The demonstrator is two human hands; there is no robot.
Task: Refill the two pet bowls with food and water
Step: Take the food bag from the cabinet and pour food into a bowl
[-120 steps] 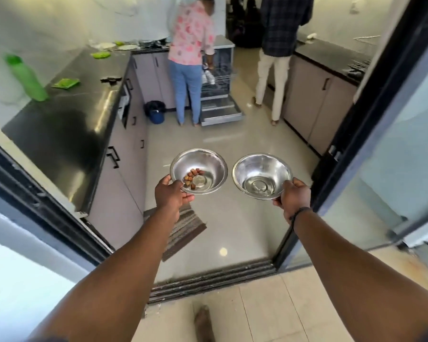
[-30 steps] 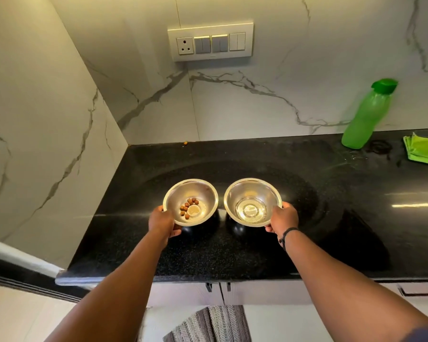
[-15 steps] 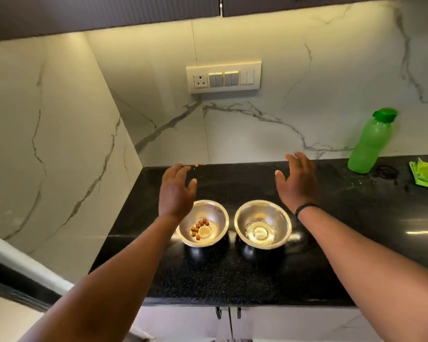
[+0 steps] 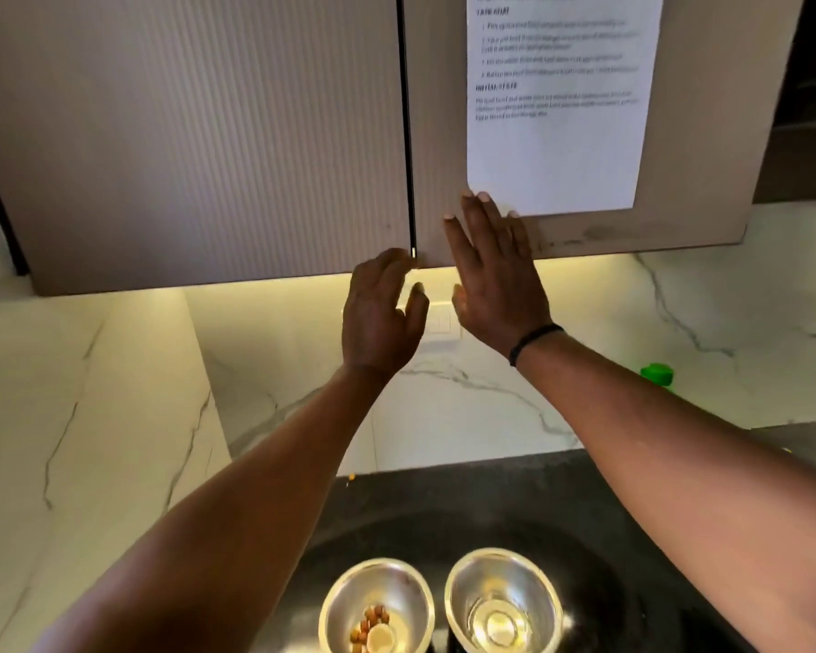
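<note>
Two steel pet bowls stand side by side on the black counter at the bottom of the view. The left bowl holds a few brown kibble pieces. The right bowl holds a little water. My left hand is raised to the bottom edge of the left wall-cabinet door, fingers curled at the gap between the doors. My right hand is raised flat against the lower part of the right cabinet door, fingers spread. Neither hand holds anything.
A printed paper sheet is stuck on the right cabinet door. A green bottle's cap shows behind my right forearm. White marble walls close the corner at left and behind. A switch plate sits behind my hands.
I set both bowls on the counter and let go of them. Both hands have risen from above the bowls to the wall cabinet doors, and my view has tilted upward.
</note>
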